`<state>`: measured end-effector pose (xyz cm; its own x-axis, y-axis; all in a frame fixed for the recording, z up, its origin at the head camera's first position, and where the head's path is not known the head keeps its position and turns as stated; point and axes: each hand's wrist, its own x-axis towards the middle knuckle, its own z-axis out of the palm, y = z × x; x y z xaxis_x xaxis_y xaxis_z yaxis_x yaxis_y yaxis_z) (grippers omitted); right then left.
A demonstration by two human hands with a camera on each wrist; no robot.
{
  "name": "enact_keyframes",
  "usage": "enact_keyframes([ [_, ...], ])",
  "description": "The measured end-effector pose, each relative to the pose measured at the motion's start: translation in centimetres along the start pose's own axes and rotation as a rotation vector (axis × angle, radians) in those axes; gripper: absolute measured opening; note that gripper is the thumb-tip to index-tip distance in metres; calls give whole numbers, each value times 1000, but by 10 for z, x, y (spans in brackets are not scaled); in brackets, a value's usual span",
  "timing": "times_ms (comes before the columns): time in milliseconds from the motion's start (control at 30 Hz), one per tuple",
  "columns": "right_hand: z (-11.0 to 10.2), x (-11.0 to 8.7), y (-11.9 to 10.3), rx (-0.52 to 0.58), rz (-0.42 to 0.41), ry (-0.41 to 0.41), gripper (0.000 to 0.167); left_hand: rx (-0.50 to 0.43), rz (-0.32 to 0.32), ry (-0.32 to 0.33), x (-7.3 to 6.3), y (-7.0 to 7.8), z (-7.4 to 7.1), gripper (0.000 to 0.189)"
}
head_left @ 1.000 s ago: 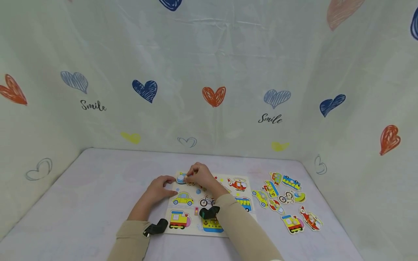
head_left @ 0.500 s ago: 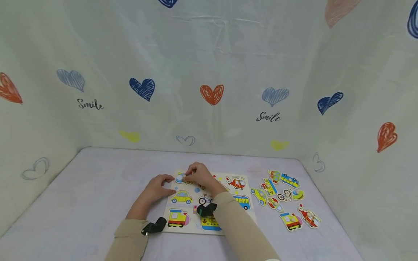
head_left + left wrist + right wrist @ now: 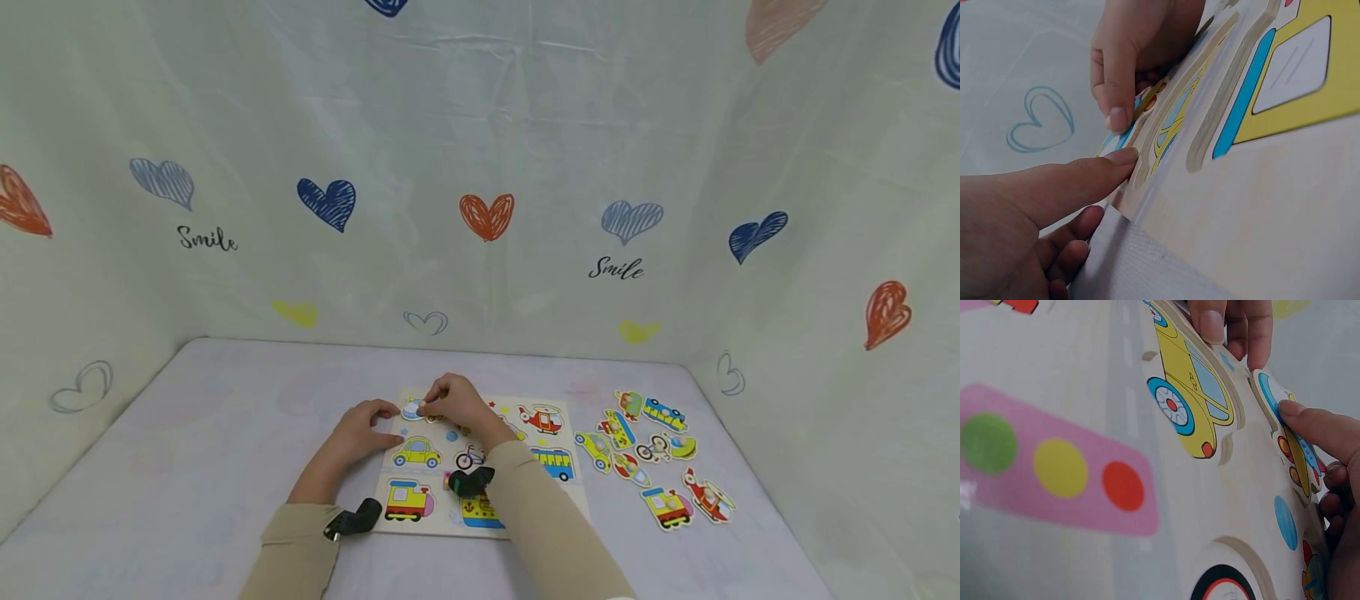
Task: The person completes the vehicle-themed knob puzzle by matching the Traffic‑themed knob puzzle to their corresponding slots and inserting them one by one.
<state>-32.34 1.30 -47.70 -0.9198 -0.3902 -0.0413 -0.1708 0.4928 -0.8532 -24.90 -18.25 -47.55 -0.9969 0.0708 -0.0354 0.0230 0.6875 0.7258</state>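
Note:
A wooden puzzle board (image 3: 442, 500) lies on the table, printed with vehicles in shallow recesses. At its far left corner my right hand (image 3: 461, 402) pinches a blue-and-yellow puzzle piece (image 3: 1288, 434); it sits in or on the recess there, I cannot tell which. The curled fingers hide part of this piece in the head view. My left hand (image 3: 356, 432) rests at the board's left edge, thumb and forefinger extended and spread. In the left wrist view its thumb (image 3: 1094, 178) touches the board beside the yellow car recess (image 3: 1175, 122).
Several loose vehicle pieces lie right of the board, among them a train (image 3: 667, 508), a helicopter (image 3: 708, 497), a bicycle (image 3: 652, 448) and a bus (image 3: 664, 414). A curtain with printed hearts (image 3: 487, 218) stands behind the table (image 3: 247, 400).
Both hands hold nearly the same places at the board's far left corner. The head view has shifted slightly; the loose pieces lie as before.

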Motion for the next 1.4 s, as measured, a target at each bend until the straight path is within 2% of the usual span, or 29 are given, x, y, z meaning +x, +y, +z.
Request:
enact_keyframes([
  [333, 2, -2, -3, -19, 25, 17, 17, 1, 3, -2, 0, 1, 0, 42],
  [867, 1, 0, -1, -85, 5, -3, 17, 19, -3, -17, -2, 5, -2, 43],
  [1233, -1, -1, -1, -81, 13, -9, 13, 26, 15, -18, -1, 3, -1, 43],
  [1400, -4, -1, 1, -44, 1, -23, 19, 18, 8, -19, -1, 3, -1, 43],
])
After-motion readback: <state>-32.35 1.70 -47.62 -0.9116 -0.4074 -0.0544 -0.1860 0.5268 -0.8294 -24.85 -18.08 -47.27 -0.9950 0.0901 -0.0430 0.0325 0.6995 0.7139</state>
